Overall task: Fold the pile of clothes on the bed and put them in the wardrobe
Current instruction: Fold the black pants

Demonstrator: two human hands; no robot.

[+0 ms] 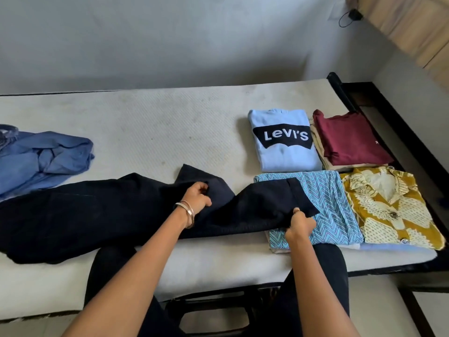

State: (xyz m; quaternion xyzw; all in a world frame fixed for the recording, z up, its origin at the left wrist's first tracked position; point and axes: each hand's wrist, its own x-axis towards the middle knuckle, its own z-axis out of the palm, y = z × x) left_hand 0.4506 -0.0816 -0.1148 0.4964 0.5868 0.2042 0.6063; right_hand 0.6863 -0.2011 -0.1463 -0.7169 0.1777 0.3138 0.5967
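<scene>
at frame centre our left hand (198, 197) and right hand (300, 223) each pinch the dark trousers (97, 210) on the mattress (158, 122). four folded stacks sit at right, topped by a levi's sweatshirt (284, 139).

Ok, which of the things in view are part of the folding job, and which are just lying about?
Part of the job:
dark trousers, gripped by left hand and right hand
crumpled blue garment
folded Levi's top
maroon top
blue zigzag garment
yellow printed shirt

Just lying about:
mattress
wall plug and cable
curtain
</scene>
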